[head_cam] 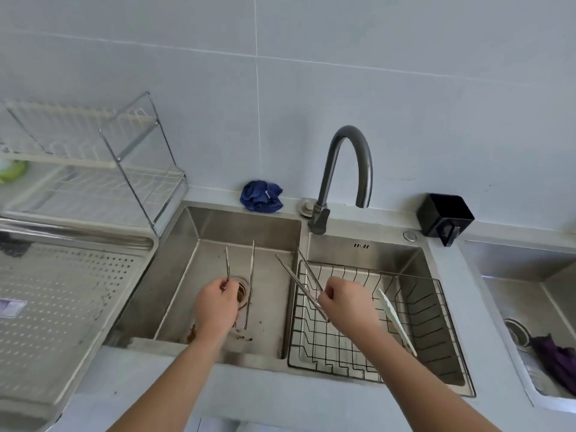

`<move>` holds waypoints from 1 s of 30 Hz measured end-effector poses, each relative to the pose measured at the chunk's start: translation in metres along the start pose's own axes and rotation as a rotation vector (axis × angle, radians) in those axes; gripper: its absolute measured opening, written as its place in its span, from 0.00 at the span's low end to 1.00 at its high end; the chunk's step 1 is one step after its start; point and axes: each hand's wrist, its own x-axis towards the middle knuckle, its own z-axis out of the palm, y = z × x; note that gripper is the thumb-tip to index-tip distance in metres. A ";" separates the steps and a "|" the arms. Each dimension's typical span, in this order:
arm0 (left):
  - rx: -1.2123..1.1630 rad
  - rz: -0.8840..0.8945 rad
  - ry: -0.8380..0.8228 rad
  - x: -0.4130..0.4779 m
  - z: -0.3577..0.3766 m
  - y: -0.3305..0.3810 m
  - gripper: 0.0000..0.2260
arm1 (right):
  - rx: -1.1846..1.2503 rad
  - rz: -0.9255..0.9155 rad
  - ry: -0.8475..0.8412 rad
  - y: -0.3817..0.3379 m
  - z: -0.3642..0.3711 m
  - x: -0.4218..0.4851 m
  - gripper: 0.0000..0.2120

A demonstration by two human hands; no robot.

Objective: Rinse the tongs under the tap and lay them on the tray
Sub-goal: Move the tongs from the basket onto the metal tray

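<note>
Over the sink [218,222], my left hand [215,302] grips one pair of tongs [251,275]; my right hand [346,302] pinches a second pair [296,275], tips toward the tap [346,169].

tongs [249,275] silver, both pairs; tray [62,307] steel, dotted perforations | tap [346,169] dark grey; sink [243,219] brushed steel, brown specks | cloth [261,196] blue; basket [430,307] black wire grid; cup [444,218] black | wall [343,73] pale grey tile
</note>
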 end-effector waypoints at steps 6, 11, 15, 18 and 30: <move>0.019 -0.034 0.126 -0.012 -0.040 -0.004 0.13 | 0.027 -0.203 -0.055 -0.038 0.007 0.017 0.10; 0.011 -0.052 0.243 -0.016 -0.075 -0.014 0.15 | 0.021 -0.313 -0.105 -0.074 0.012 0.020 0.10; -0.065 -0.094 0.311 -0.012 -0.108 -0.033 0.13 | 0.027 -0.359 -0.128 -0.110 0.019 0.021 0.08; -0.091 -0.116 0.369 -0.002 -0.137 -0.050 0.13 | 0.027 -0.392 -0.131 -0.139 0.030 0.024 0.08; -0.063 -0.218 0.397 0.086 -0.312 -0.158 0.12 | 0.034 -0.497 -0.172 -0.316 0.138 0.020 0.10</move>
